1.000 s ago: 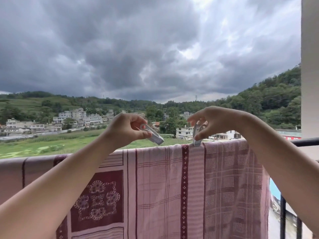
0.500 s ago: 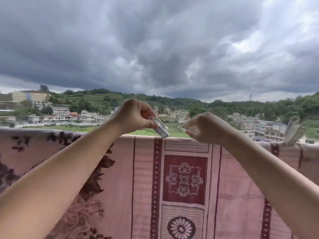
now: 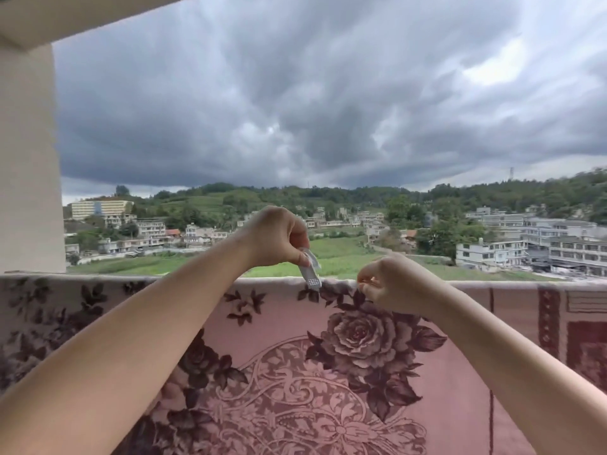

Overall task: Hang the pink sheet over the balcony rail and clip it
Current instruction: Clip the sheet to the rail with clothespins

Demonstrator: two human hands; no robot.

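Observation:
The pink sheet (image 3: 279, 316), printed with dark roses, hangs over the balcony rail and covers it across the whole view. My left hand (image 3: 274, 236) holds a pale plastic clip (image 3: 310, 270) pointing down, its tip touching the sheet's top fold. My right hand (image 3: 391, 284) pinches the sheet's top edge just right of the clip. The rail itself is hidden under the cloth.
A white pillar (image 3: 29, 159) stands at the left end of the rail, with a ceiling beam above it. Beyond the rail lie a green field, buildings and wooded hills under dark clouds. A patterned maroon panel of the sheet (image 3: 578, 323) shows at far right.
My view and both hands have moved left along the rail to the rose-patterned part. The left hand lowered its clip onto the top fold; the right hand now pinches the sheet.

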